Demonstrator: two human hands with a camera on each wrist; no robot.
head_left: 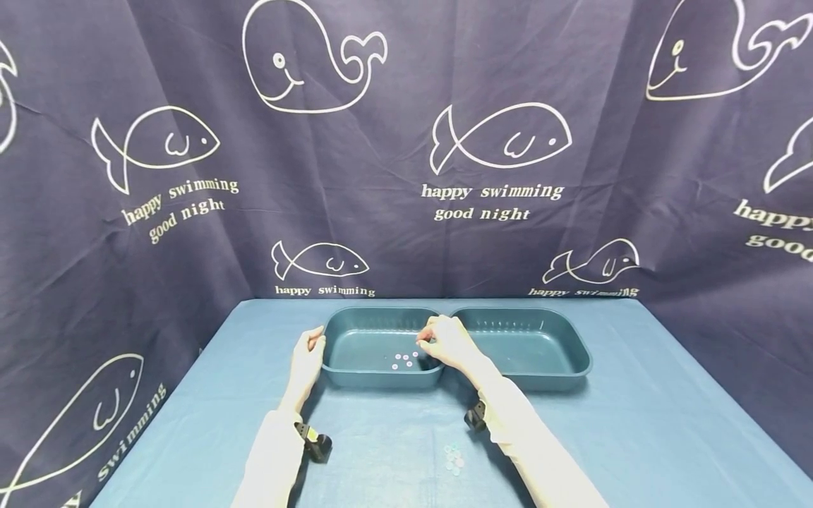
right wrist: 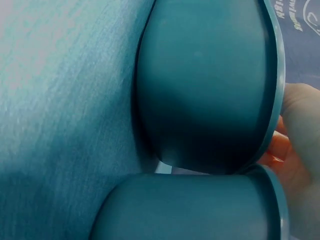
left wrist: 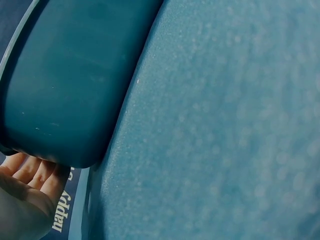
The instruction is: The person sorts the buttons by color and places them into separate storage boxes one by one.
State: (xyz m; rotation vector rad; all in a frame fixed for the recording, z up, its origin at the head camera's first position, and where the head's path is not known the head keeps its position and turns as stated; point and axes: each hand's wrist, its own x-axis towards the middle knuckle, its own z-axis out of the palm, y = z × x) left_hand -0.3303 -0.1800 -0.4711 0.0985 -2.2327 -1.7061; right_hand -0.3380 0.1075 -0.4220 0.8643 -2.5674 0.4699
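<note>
In the head view, my left hand (head_left: pixel 308 358) rests against the left end of the left teal tray (head_left: pixel 381 379). The left wrist view has its fingers (left wrist: pixel 42 175) reaching the outside of that end wall, tips partly hidden. My right hand (head_left: pixel 449 341) is over the right end of the same tray, fingers bent down inside the rim. Whether anything tiny sits between its fingertips is not visible. Several small round pink button-like pieces (head_left: pixel 406 358) lie on the tray floor just below and left of those fingers. The right wrist view shows the right hand (right wrist: pixel 300 150) partly behind the tray rims.
A second teal tray (head_left: pixel 549 383) stands close on the right, its end near the first. On the blue tablecloth (head_left: pixel 381 444) in front lies a small group of pale blue, white and pink round pieces (head_left: pixel 454 458), between the forearms. A dark printed curtain (head_left: pixel 406 233) hangs behind.
</note>
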